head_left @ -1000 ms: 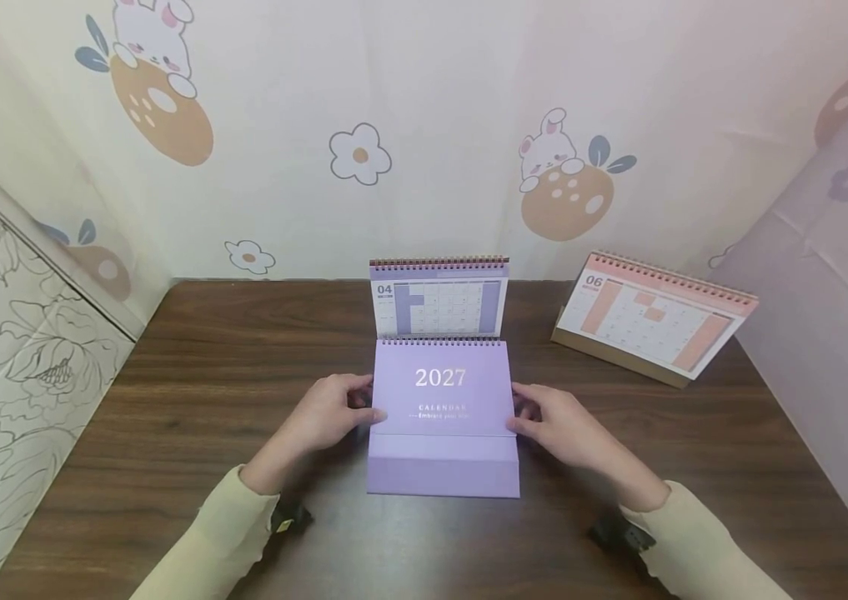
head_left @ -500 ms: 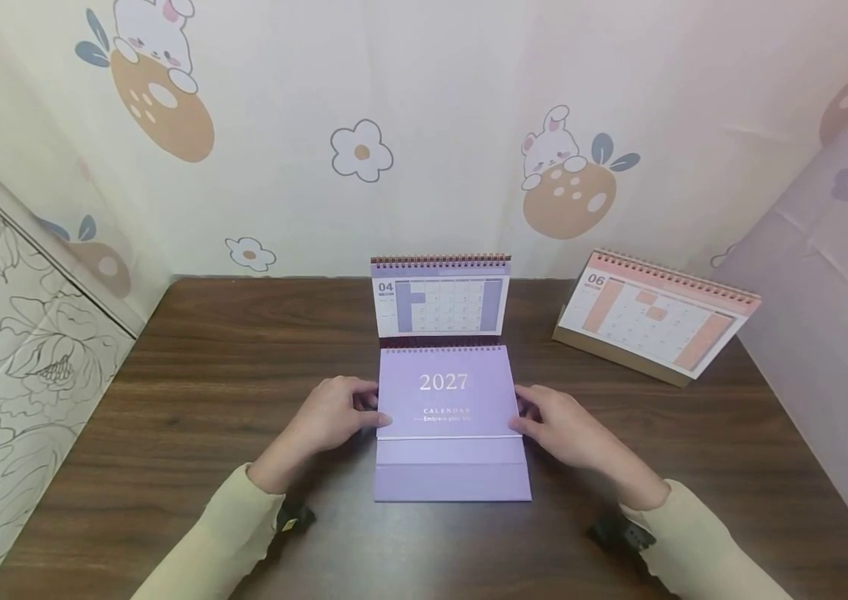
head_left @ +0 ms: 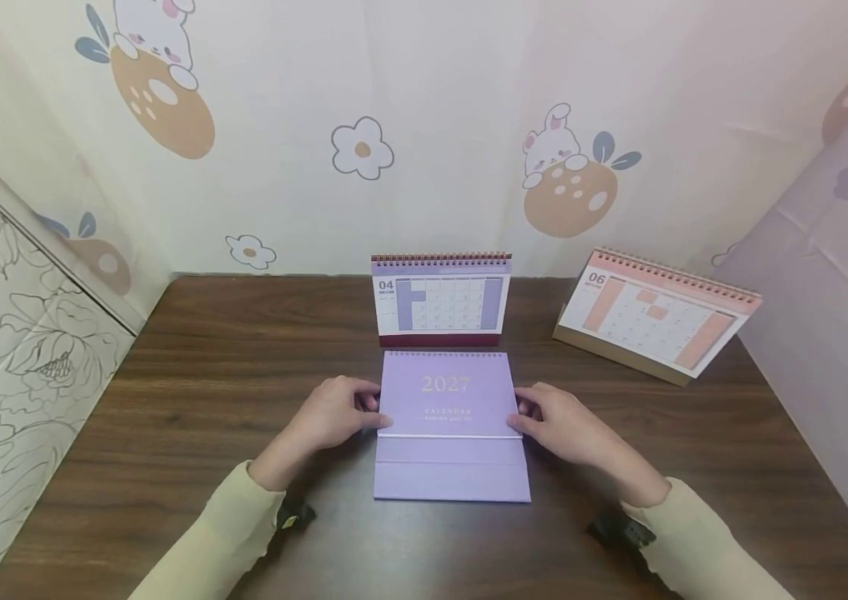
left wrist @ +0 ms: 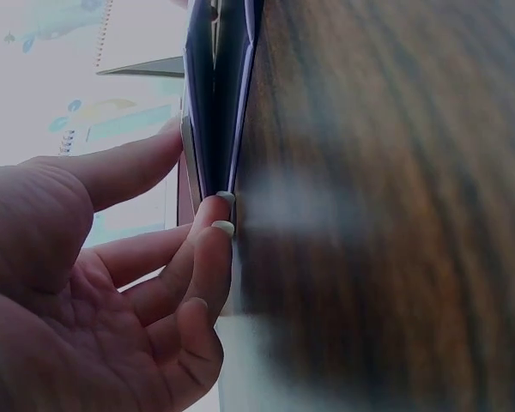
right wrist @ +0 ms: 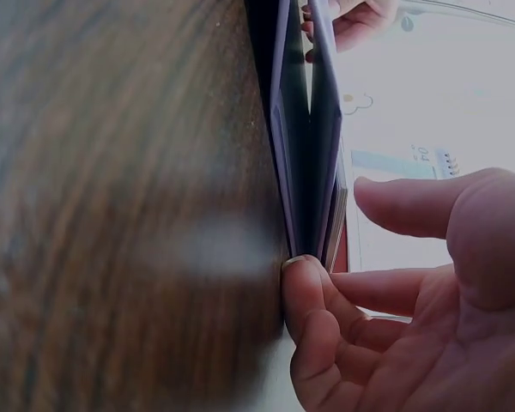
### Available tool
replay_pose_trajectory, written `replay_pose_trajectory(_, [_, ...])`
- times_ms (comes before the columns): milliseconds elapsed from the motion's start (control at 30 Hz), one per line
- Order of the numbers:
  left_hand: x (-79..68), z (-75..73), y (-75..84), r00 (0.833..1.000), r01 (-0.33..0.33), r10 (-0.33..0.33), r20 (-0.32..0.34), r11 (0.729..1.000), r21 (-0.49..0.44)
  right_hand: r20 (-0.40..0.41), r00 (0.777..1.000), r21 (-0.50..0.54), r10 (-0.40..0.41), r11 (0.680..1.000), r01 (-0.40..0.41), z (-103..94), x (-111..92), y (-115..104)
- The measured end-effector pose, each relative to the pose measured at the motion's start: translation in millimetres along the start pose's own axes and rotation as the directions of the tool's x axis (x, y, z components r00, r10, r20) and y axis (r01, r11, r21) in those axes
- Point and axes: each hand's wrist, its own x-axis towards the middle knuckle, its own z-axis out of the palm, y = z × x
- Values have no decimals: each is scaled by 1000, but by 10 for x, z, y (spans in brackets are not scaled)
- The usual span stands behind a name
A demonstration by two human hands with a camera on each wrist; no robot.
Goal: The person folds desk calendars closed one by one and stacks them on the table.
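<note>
A purple 2027 desk calendar (head_left: pixel 446 396) lies low over the table in the head view, its cover up and its spiral edge away from me. My left hand (head_left: pixel 333 412) holds its left edge, thumb on the cover and fingers at the side. On the opposite edge, my right hand (head_left: pixel 562 421) holds it the same way. The left wrist view shows fingertips (left wrist: pixel 215 227) of the left hand at the narrow end of the folded base. Seen from the right wrist, the calendar's boards (right wrist: pixel 326 129) stand slightly apart, with a thin dark gap between them.
Just behind stands another purple calendar (head_left: pixel 440 304) showing page 04, with a dark red base strip. A pink calendar (head_left: pixel 656 317) showing 06 stands angled at the back right. The brown wooden table (head_left: pixel 243 333) meets a patterned curtain (head_left: pixel 454 183) behind.
The held calendar has come slightly toward me and flattened, its spiral edge dropping away from the standing purple calendar. That one's red base strip now shows. Both hands keep their hold.
</note>
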Motion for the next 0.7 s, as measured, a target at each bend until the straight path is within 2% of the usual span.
replay_pose_trajectory(400, [-24, -43, 67, 1000, 19, -17, -22, 995, 97, -71, 997, -18, 33, 999, -35, -76, -12, -7])
replay_pose_trajectory(533, [-105, -22, 94, 997, -9, 23, -75, 984, 179, -103, 995, -25, -5, 1000, 2, -87, -19, -15])
replay_pose_trajectory(700, [-211, 44, 122, 983, -89, 133, -127, 949, 304, -129, 990, -51, -56, 997, 50, -72, -83, -36])
